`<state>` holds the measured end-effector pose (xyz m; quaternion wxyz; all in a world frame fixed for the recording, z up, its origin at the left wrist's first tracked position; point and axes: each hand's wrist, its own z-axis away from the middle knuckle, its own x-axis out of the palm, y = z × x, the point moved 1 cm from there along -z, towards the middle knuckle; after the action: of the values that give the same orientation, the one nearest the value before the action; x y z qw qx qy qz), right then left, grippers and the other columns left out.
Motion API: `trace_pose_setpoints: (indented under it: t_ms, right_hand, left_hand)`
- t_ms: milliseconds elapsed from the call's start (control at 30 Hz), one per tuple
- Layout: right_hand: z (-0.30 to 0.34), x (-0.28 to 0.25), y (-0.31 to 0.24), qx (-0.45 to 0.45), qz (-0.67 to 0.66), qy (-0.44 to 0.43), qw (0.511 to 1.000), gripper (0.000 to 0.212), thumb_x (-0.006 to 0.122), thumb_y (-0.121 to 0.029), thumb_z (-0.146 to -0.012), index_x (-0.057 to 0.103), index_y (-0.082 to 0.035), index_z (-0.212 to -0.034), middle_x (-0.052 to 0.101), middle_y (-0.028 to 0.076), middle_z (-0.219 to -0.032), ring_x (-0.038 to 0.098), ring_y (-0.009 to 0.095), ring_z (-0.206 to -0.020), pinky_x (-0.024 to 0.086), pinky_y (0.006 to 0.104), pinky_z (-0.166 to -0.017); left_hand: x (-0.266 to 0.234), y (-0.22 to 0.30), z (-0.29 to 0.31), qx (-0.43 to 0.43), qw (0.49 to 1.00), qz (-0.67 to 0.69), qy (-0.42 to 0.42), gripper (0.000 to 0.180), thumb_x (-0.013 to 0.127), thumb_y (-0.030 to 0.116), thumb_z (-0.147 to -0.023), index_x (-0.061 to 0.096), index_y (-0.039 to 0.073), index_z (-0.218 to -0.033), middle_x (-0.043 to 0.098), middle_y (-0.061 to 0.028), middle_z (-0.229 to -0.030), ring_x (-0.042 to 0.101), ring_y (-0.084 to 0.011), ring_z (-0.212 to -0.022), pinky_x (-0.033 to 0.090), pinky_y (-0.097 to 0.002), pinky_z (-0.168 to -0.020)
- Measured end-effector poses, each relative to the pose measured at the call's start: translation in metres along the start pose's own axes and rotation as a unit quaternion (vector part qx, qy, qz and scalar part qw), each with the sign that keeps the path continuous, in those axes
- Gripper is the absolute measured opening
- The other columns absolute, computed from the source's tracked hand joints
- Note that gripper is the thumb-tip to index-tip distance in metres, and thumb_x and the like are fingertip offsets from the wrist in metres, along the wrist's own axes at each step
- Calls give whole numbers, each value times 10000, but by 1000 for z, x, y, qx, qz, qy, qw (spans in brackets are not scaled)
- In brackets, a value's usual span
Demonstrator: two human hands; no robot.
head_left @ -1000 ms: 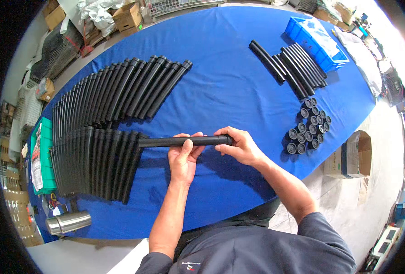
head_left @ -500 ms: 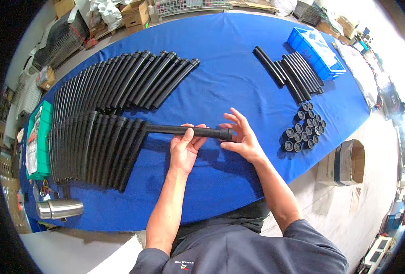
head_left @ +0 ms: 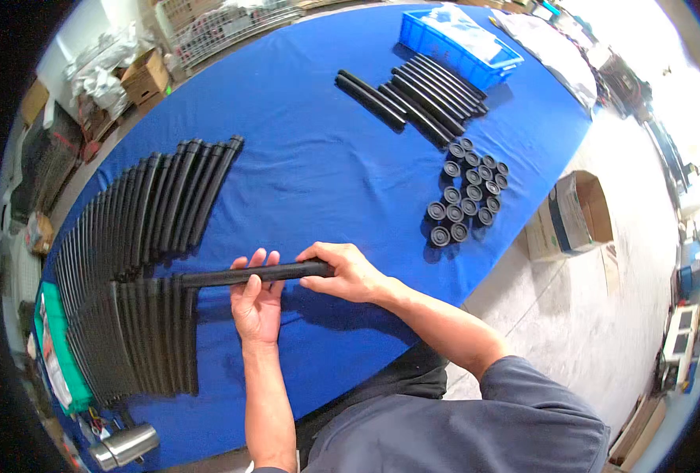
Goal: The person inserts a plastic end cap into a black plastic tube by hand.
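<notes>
A black tube [head_left: 222, 277] lies roughly level across my two hands, above the blue cloth. My left hand [head_left: 257, 311] supports it near the middle, thumb in front and fingers behind. Around its right end, which carried a wider cap a moment earlier, my right hand [head_left: 348, 272] is closed and hides that end. The tube's left end reaches the lower row of black tubes [head_left: 156, 335], set side by side. Behind that row lies another row of capped black tubes [head_left: 176, 197]. To the right stands a cluster of round black caps [head_left: 470, 206].
Loose black tubes [head_left: 429, 98] lie at the back, beside a blue crate [head_left: 444, 49] with white plastic in it. A green bin [head_left: 58, 347] and a steel cup [head_left: 125, 447] are at the left. An open carton [head_left: 571, 217] stands on the floor right of the blue-covered table [head_left: 302, 173].
My right hand, spread beside the tube's capped end before, has closed around that end. The head view has swung right, so the table's contents appear further left.
</notes>
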<state>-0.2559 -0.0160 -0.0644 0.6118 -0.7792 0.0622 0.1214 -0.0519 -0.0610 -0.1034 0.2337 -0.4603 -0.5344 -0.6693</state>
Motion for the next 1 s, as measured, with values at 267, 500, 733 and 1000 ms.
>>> trace_pose_setpoints:
  t_ms: [267, 500, 733, 1000]
  right_hand:
    - [4, -4, 8, -81, 75, 14, 994, 376, 714, -99, -824, 586, 0, -1163, 611, 151, -937, 619, 311, -834, 501, 403, -708]
    - [2, -2, 10, -97, 68, 38, 992, 326, 689, -90, -804, 581, 0, -1098, 589, 171, -886, 611, 358, -790, 493, 438, -669]
    - [4, -2, 11, -82, 70, 34, 994, 330, 696, -82, -819, 592, 1, -1121, 583, 146, -876, 595, 304, -756, 479, 402, -656]
    - [0, -6, 12, -69, 35, 38, 996, 334, 720, -163, -816, 626, -9, -1097, 626, 124, -823, 609, 250, -726, 460, 344, -632]
  left_hand:
    - [-4, -7, -5, -8, 1000, 8, -5, 235, 548, 19, -965, 592, 74, -1190, 623, -172, -1229, 566, -349, -1223, 519, -517, -1013]
    - [0, -5, -3, -4, 1000, -27, 1, 226, 541, 30, -973, 582, 74, -1191, 629, -162, -1218, 575, -334, -1214, 526, -503, -1010]
    - [2, -8, -3, 8, 999, -47, -1, 219, 541, 45, -978, 570, 71, -1194, 628, -166, -1221, 572, -334, -1219, 532, -503, -1002]
    - [5, -3, -8, -12, 1000, 1, 11, 333, 609, 36, -934, 547, 78, -1259, 618, -189, -1239, 572, -359, -1214, 531, -523, -992]
